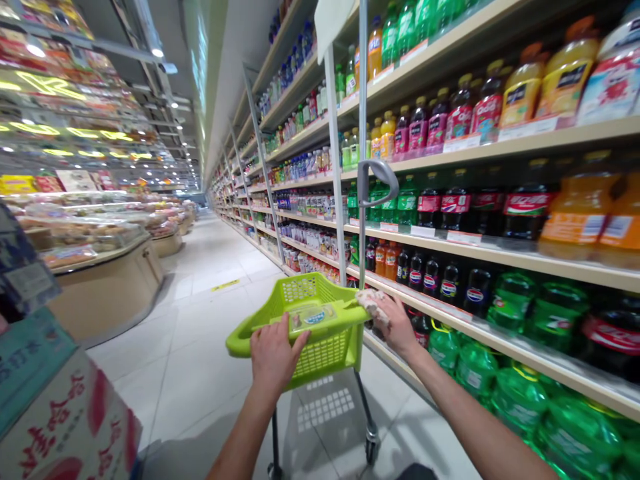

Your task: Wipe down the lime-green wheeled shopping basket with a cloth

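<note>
A lime-green plastic shopping cart (320, 353) stands right in front of me on its metal legs. My left hand (274, 353) is closed over the middle of its handle bar (243, 341), just left of a clear label panel (313, 317). At the bar's right end, my right hand (395, 325) is closed on a crumpled whitish cloth (373, 303) pressed against the green plastic. Whether it is cloth or paper tissue is hard to tell. An upright metal pole with a grey loop handle (379, 183) rises just behind the right hand; its lower end is hidden.
Long shelves (505, 257) of drink bottles line the right side, close to my right arm. Stacked cartons (70, 400) stand near on the left. Beyond them is a curved display counter (110, 280). A tiled aisle (200, 313) stretches ahead between them.
</note>
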The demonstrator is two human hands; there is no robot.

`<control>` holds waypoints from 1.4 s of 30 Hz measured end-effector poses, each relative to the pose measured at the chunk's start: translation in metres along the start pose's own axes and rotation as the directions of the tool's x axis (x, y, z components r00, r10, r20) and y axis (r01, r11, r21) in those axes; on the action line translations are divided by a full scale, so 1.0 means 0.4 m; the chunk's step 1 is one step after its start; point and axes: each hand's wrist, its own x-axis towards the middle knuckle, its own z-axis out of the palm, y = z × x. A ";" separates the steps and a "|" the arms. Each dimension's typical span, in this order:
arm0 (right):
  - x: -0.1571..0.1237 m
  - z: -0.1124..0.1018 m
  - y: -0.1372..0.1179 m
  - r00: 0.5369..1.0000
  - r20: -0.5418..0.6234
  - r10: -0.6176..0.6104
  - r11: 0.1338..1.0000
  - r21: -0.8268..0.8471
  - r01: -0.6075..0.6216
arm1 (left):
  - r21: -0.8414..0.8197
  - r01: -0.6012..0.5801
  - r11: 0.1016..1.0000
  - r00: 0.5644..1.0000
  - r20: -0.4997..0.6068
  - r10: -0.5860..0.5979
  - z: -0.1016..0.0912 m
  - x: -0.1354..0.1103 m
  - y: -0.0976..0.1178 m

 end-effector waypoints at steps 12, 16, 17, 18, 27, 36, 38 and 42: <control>0.015 0.055 -0.209 0.994 -0.029 -0.107 0.977 0.180 0.111 | -0.015 -0.103 0.995 0.993 -0.065 0.102 0.019 -0.017 -0.008; 0.005 0.041 -0.131 0.986 -0.154 0.063 0.996 0.070 -0.053 | -0.025 -0.162 0.986 0.984 -0.085 0.160 0.029 -0.028 -0.031; 0.003 0.040 -0.144 0.987 -0.145 0.068 0.995 0.082 -0.057 | -0.022 -0.152 0.988 0.984 -0.096 0.149 0.031 -0.029 -0.028; 0.003 0.041 -0.171 0.993 -0.111 0.050 0.993 0.113 -0.038 | -0.020 -0.143 0.990 0.984 -0.109 0.140 0.033 -0.029 -0.023; 0.095 0.048 -0.320 0.946 -0.039 0.321 0.919 0.252 -0.302 | -0.008 -0.179 0.984 0.972 -0.156 0.175 0.032 -0.037 0.012; 0.132 0.053 -0.283 0.996 0.072 -0.059 0.983 0.180 0.045 | -0.035 -0.154 0.987 0.979 -0.142 0.148 0.030 -0.040 0.022; 0.123 0.053 -0.289 0.968 0.163 -0.190 0.963 0.221 0.152 | -0.040 -0.156 0.987 0.979 -0.135 0.150 0.031 -0.039 0.020; 0.106 0.034 -0.234 0.937 0.233 -0.260 0.942 0.273 0.193 | -0.052 -0.153 0.987 0.980 -0.133 0.145 0.029 -0.036 0.014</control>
